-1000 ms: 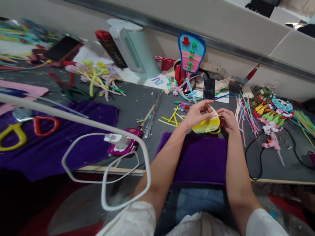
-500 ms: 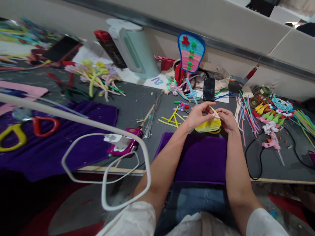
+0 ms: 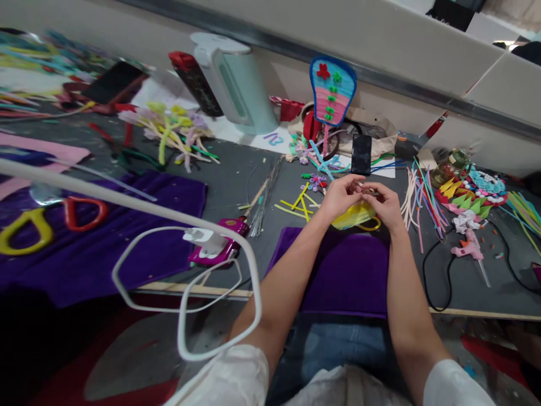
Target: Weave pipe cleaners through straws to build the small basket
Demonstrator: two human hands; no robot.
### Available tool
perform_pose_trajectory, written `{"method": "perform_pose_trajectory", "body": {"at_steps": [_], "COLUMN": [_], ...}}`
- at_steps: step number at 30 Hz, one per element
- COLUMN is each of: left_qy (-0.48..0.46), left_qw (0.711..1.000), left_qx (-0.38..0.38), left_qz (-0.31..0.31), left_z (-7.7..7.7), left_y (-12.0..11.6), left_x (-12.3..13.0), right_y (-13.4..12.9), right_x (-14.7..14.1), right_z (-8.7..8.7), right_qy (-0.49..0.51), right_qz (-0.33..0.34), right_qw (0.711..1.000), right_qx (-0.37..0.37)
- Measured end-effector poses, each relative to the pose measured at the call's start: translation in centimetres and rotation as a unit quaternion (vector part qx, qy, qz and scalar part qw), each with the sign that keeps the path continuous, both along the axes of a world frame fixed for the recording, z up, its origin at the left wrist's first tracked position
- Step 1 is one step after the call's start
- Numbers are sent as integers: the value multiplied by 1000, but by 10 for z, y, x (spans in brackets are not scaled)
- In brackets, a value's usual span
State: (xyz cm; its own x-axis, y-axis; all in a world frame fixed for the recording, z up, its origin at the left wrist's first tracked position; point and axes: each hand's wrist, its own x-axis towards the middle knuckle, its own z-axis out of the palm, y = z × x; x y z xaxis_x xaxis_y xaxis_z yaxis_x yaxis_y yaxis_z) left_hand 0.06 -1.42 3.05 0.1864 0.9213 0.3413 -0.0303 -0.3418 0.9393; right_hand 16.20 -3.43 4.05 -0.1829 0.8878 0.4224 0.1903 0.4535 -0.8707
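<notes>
1. In the head view, the left hand [image 3: 341, 197] holds a yellow ribbed piece [image 3: 354, 216] by its far part, the thumb and fingers curled in a narrow grip.
2. The right hand [image 3: 384, 204] bends inward, its fingertips meeting those of the left at the far edge of the piece; whether they pinch anything is hidden.
3. The yellow ribbed piece is just beyond the near purple cloth [image 3: 344, 273], with a yellow loop [image 3: 372, 225] at its right.
4. Left of the hands, yellow strips [image 3: 299, 202] lie crossed on the dark table [image 3: 236, 192], near a bundle of thin wires [image 3: 265, 203].
5. On the far side, a black phone [image 3: 361, 153] lies behind the hands, and a blue-edged pink and blue fan-shaped piece [image 3: 333, 93] stands upright on a pink stem.
6. Farther left are a pale green kettle [image 3: 249, 87] and a dark bottle [image 3: 198, 84] with a red cap.
7. To the right, a pink glue gun [image 3: 468, 246] lies with its black cord near multicolored strips [image 3: 426, 197].
8. At the near left, a magenta power strip [image 3: 217, 248] holds a white plug [image 3: 207, 239], and a white cable [image 3: 181, 332] loops in front.
</notes>
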Motion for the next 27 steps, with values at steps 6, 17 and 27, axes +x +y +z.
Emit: {"method": "perform_pose_trajectory", "body": {"at_steps": [6,17,27], "left_qy": [-35,-48,-84], "left_qw": [999,998,995], "left_qx": [-28,-37,-40], "left_qz": [-20,-16,-17], "left_z": [0,1,-7], "left_y": [1,-1,5], "left_x": [-1,1,-2], "right_y": [-4,-3,0], "right_x": [1,-4,-10], "right_z": [6,7,-5], "right_qy": [80,164,-21], "right_qz": [20,9,-41], "right_qw": [994,977,999], "right_qx": [-67,-137,25]}}
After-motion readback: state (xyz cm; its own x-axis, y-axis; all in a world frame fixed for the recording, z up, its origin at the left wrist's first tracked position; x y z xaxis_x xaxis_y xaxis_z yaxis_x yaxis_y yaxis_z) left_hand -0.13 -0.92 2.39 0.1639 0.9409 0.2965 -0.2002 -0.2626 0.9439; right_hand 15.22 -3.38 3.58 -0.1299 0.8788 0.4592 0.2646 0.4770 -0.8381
